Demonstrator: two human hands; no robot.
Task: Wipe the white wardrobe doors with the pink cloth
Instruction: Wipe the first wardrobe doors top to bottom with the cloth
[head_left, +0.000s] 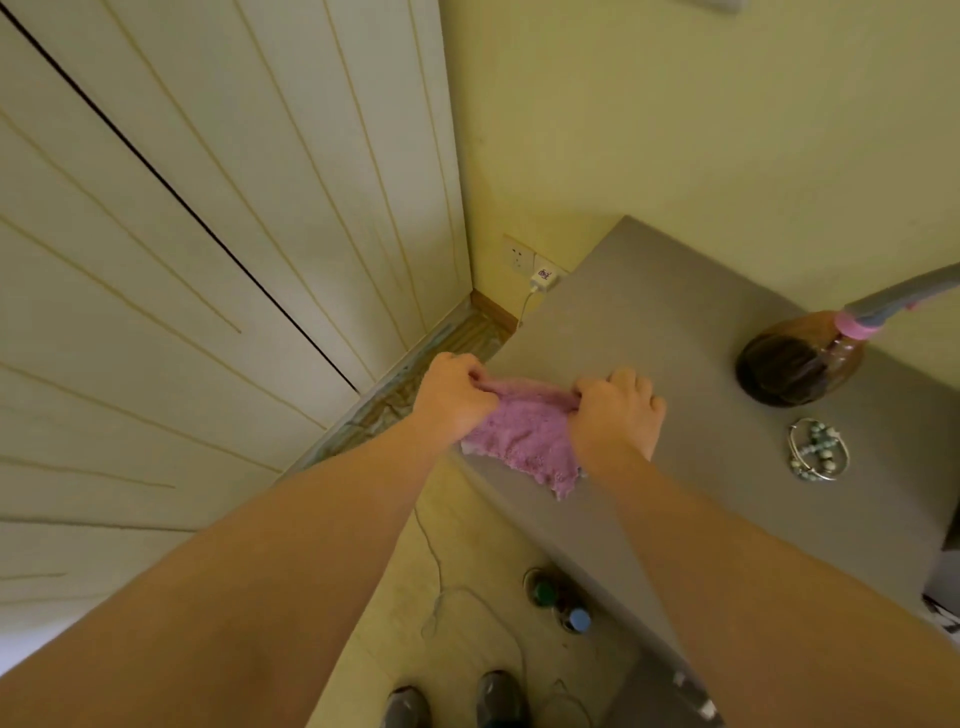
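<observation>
The pink cloth (524, 436) lies at the near left edge of a grey cabinet top (649, 332), with its lower part hanging over the edge. My left hand (452, 397) pinches the cloth's left upper corner. My right hand (618, 410) grips its right upper corner, stretching the top edge between them. The white wardrobe doors (208, 234), panelled with grooves and split by a dark gap, fill the left side, apart from both hands.
A brown bottle with a pink cap (800, 358) lies on the cabinet top, with a beaded bracelet (818, 449) near it. A wall socket with a charger (540, 278) sits in the corner. On the floor below are bottles (558, 600), a cable and my shoes (452, 701).
</observation>
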